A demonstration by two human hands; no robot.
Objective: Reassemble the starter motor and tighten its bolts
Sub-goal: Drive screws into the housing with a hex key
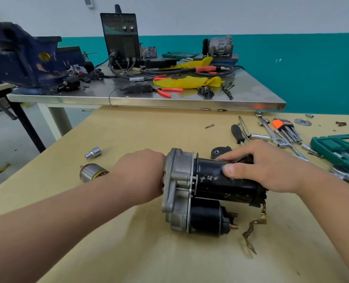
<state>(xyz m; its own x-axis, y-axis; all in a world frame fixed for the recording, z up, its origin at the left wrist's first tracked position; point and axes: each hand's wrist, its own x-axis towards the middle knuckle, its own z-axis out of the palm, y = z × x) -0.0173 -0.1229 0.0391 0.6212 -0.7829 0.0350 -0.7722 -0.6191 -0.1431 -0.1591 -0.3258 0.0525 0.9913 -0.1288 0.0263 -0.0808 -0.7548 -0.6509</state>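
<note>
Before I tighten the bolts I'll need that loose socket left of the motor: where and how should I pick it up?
Pinch the socket across its wider barrel, coming straight down from above. It lies on its side on the table, bare surface on both flanks, so there is room either side, and a grip across the round body should stop it rolling.

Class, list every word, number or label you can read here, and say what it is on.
Welding machine display: faint digits, too blurred to read.
Starter motor: scratched paint only, no text.
Green socket case: nothing legible.
No text reads clearly anywhere.
</note>
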